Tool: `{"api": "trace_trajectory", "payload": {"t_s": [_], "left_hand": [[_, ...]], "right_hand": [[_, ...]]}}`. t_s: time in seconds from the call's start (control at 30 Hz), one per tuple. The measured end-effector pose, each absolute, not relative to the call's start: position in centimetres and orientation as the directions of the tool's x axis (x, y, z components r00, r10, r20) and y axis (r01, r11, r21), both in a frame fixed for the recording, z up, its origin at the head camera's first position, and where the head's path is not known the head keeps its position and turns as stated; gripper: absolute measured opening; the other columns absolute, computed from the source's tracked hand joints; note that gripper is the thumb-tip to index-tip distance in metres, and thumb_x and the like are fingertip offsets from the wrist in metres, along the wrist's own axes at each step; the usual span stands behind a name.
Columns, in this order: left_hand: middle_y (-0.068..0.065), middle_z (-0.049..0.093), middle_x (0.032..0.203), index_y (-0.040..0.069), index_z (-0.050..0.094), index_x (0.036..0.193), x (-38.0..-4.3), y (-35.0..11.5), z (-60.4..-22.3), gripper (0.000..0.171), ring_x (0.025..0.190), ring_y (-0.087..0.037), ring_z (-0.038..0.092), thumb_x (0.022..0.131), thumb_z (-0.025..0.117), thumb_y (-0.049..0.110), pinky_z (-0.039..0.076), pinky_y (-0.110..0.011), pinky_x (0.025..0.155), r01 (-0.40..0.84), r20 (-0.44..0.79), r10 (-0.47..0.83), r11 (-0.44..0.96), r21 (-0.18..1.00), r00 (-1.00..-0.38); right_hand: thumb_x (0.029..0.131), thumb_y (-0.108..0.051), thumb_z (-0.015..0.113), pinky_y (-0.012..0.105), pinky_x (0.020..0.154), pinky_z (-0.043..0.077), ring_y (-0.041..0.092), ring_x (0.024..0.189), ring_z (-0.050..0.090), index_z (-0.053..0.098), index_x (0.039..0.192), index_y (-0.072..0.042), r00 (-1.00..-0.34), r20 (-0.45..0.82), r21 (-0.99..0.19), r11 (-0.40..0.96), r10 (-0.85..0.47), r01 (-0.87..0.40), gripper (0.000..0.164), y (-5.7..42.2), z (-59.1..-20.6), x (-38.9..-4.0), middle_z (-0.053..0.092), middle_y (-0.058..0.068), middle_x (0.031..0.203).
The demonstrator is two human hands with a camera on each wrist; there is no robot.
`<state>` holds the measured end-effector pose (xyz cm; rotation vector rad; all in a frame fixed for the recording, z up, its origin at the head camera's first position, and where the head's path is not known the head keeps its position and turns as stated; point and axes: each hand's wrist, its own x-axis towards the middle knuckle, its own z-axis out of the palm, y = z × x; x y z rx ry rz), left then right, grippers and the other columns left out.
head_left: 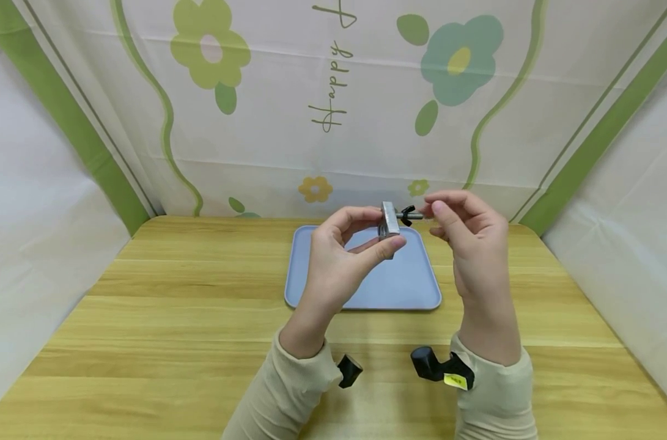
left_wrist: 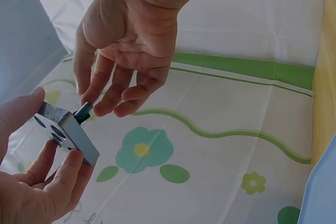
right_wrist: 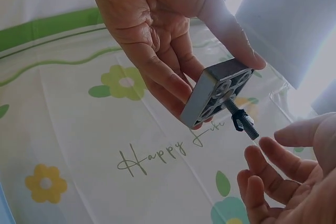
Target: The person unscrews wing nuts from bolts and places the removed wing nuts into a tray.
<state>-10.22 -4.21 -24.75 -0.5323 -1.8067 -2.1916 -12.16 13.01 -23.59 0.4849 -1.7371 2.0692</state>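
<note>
One metal block (head_left: 390,220), pinched in L hand (head_left: 339,253); bolt (right_wrist: 252,132) w/ black wing nut (right_wrist: 240,119) points approx. 3 o'clock (head view). R hand (head_left: 476,235): fingers loosely parted, just by tip. Prob. best: steady block, turn nut w/ light pinch.

Silver rectangular metal block (head_left: 389,215): part hidden by bare left hand (head_left: 339,260), head view.
Grey threaded metal bolt (right_wrist: 252,131): contact with bare right hand (head_left: 479,244) unclear.
Light-blue rectangular tray (head_left: 399,290): middle covered, head view; cropped, both wrist views.
Small yellow sticker (head_left: 455,381): print unreadable.
Beige fabric sleeves (head_left: 291,388): cropped, head view's bottom.
</note>
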Motion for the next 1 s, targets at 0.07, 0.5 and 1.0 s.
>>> {"api": "trace_trajectory", "payload": {"t_s": [0.07,0.5,1.0], "left_hand": [[-0.017,0.067,0.118,-0.003,0.065,0.111,-10.22,-4.20,-24.76,0.035,0.110,-0.021,0.066,0.079,0.080,-0.004,0.061,-0.033,0.091,0.413,0.428,0.038,-0.200,0.889,-0.903],[-0.017,0.067,0.118,-0.004,0.064,0.112,-10.27,-4.14,-24.92,0.035,0.111,-0.021,0.066,0.080,0.080,-0.004,0.061,-0.034,0.091,0.421,0.437,0.047,-0.194,0.886,-0.898],[-0.016,0.066,0.119,-0.003,0.064,0.112,-10.30,-4.03,-24.94,0.035,0.111,-0.021,0.066,0.080,0.080,-0.003,0.061,-0.034,0.091,0.421,0.438,0.054,-0.192,0.886,-0.897]], "right_hand": [[0.097,-0.006,0.063,0.020,0.058,0.051,0.013,0.075,0.064,0.074,0.092,-0.009,-0.882,0.459,-0.871,-0.141,0.109,-0.470,0.012,13.04,-23.52,-12.15,0.067,0.000,0.076],[0.100,-0.012,0.061,0.018,0.053,0.048,0.010,0.062,0.064,0.075,0.092,-0.014,-0.929,0.369,-0.918,-0.146,0.025,-0.369,0.016,12.75,-23.39,-12.12,0.060,-0.002,0.069],[0.098,-0.012,0.063,0.022,0.063,0.053,0.012,0.076,0.067,0.079,0.086,-0.016,-0.928,0.371,-0.926,-0.084,-0.028,-0.367,0.021,12.89,-23.55,-12.30,0.073,-0.004,0.084]]}}
